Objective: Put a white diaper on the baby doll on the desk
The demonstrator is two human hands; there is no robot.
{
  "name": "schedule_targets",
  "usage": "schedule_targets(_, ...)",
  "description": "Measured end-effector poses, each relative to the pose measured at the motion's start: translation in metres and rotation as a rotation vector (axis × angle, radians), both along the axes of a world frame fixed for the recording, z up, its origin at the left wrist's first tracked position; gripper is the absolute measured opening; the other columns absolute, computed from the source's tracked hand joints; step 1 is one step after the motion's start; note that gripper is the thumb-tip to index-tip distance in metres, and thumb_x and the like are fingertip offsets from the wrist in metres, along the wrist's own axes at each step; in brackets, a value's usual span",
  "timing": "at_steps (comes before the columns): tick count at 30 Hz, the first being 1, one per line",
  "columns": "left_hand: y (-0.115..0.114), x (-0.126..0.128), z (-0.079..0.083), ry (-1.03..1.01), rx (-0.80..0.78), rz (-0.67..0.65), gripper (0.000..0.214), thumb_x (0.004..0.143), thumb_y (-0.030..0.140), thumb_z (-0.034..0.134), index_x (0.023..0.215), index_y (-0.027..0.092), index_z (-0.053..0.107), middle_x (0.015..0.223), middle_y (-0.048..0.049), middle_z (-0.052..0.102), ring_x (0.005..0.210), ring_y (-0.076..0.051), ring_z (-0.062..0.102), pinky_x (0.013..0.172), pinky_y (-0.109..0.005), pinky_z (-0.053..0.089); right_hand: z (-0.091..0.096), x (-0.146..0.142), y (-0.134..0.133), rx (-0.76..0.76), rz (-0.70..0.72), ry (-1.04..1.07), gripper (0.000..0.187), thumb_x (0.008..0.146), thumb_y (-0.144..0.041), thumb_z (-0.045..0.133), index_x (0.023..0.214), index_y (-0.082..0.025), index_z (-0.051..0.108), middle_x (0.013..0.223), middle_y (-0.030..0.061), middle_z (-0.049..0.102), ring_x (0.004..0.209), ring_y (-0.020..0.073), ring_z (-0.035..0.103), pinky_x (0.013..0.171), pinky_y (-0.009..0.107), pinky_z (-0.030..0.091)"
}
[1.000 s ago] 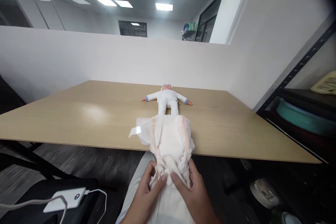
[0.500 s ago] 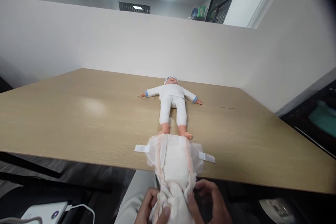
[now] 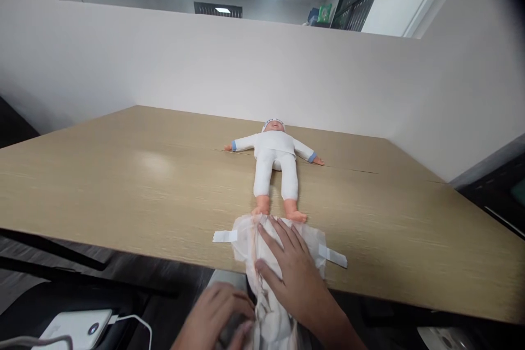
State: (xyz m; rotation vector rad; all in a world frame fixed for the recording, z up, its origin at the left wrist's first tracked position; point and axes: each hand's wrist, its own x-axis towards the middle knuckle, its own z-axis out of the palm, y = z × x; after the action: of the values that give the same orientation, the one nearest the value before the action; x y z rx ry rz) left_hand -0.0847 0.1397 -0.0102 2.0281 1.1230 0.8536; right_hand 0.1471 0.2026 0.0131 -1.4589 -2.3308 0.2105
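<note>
A white diaper (image 3: 246,238) with two sticky tabs lies unfolded over the near edge of the wooden table (image 3: 123,191), its lower half hanging off. My right hand (image 3: 289,265) lies flat on it with fingers stretched toward the doll. My left hand (image 3: 215,314) is curled below the table edge, pinching the hanging end of the diaper. A baby doll (image 3: 275,161) in a white suit and cap lies on its back just beyond, arms spread, its bare feet nearly touching the diaper's far edge.
A white partition wall (image 3: 205,65) stands behind the table. At lower left, a white power bank (image 3: 76,328) with a cable rests on a dark chair. A dark shelf unit (image 3: 500,197) stands at the right.
My right hand has left the hanging end and moved up onto the diaper, pressing it flat on the table. The left hand stays low on the end. The view has shifted slightly.
</note>
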Motion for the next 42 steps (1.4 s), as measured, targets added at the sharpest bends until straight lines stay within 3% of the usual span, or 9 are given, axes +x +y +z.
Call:
schedule_targets(4,0.073,-0.020,0.048,0.167,0.357,-0.025,0.026,0.102,0.018,0.050,0.120,0.024,0.068,0.118,-0.0098,0.073,0.109,-0.025,0.064,0.097,-0.037,0.051,-0.001,0.001,0.000,0.020,0.000,-0.006,0.066,0.105,-0.046,0.054,0.167,-0.037,0.030,0.173,0.0008,0.032,0.160,0.0280,0.029,0.131,0.056,0.030)
schedule_targets(8,0.168,0.001,0.065,0.463,0.595,0.036,0.058,0.094,0.009,0.056,0.150,0.020,0.052,0.150,-0.0165,0.056,0.135,-0.034,0.052,0.111,-0.051,0.044,0.000,0.001,-0.002,0.031,0.002,-0.011,0.063,0.106,-0.048,0.053,0.165,-0.034,0.037,0.172,0.0029,0.036,0.158,0.0283,0.032,0.131,0.056,0.030)
schedule_targets(13,0.239,0.054,0.068,0.670,0.766,-0.469,0.101,0.070,-0.006,0.067,0.160,0.032,0.042,0.174,-0.0087,0.031,0.155,-0.037,0.035,0.121,-0.048,0.034,-0.002,0.000,-0.001,0.030,-0.020,-0.009,0.060,0.105,-0.048,0.054,0.161,-0.032,0.044,0.169,0.0054,0.041,0.157,0.0299,0.034,0.130,0.058,0.031)
schedule_targets(17,0.259,0.078,0.071,0.585,0.852,-0.783,0.084,0.066,-0.005,0.070,0.143,0.028,0.062,0.166,-0.0077,0.047,0.152,-0.035,0.041,0.123,-0.043,0.032,-0.005,0.001,-0.002,0.039,-0.010,0.012,0.060,0.104,-0.047,0.057,0.161,-0.032,0.045,0.168,0.0064,0.043,0.156,0.0309,0.036,0.129,0.058,0.033)
schedule_targets(20,0.266,0.085,0.073,0.536,0.836,-0.830,0.046,0.081,0.010,0.069,0.124,0.026,0.071,0.144,-0.0093,0.067,0.139,-0.034,0.052,0.115,-0.044,0.038,-0.006,0.003,-0.001,0.027,0.008,0.018,0.065,0.103,-0.048,0.057,0.164,-0.034,0.039,0.171,0.0046,0.036,0.158,0.0314,0.033,0.129,0.058,0.034)
schedule_targets(23,0.269,0.090,0.082,0.474,0.761,-0.828,0.036,0.083,0.019,0.068,0.118,0.025,0.071,0.127,-0.0110,0.074,0.129,-0.036,0.056,0.108,-0.046,0.043,-0.005,0.008,0.003,-0.023,0.027,0.013,0.069,0.103,-0.051,0.058,0.166,-0.037,0.033,0.174,0.0019,0.029,0.160,0.0326,0.031,0.128,0.060,0.035)
schedule_targets(29,0.284,0.091,0.140,0.134,0.471,-0.749,0.038,0.088,0.024,0.067,0.126,0.022,0.069,0.118,-0.0083,0.075,0.111,-0.027,0.065,0.097,-0.039,0.051,0.003,0.019,0.030,-0.132,0.114,0.007,0.070,0.105,-0.054,0.055,0.167,-0.039,0.028,0.175,0.0002,0.022,0.162,0.0302,0.024,0.130,0.060,0.031)
schedule_targets(34,0.304,0.085,0.181,-0.025,0.354,-0.569,0.041,0.087,0.037,0.078,0.124,0.020,0.071,0.122,-0.0059,0.075,0.110,-0.023,0.070,0.098,-0.035,0.050,0.004,0.018,0.083,-0.166,0.128,-0.028,0.065,0.108,-0.053,0.048,0.167,-0.036,0.028,0.176,0.0027,0.020,0.164,0.0272,0.019,0.133,0.057,0.022)
schedule_targets(42,0.322,0.079,0.191,-0.199,0.430,-0.452,0.040,0.092,0.038,0.078,0.123,0.014,0.070,0.125,-0.0090,0.073,0.119,-0.028,0.068,0.107,-0.043,0.050,0.003,0.016,0.216,-0.074,0.081,0.009,0.062,0.104,-0.051,0.057,0.158,-0.023,0.049,0.171,0.0099,0.037,0.161,0.0305,0.027,0.132,0.053,0.020)
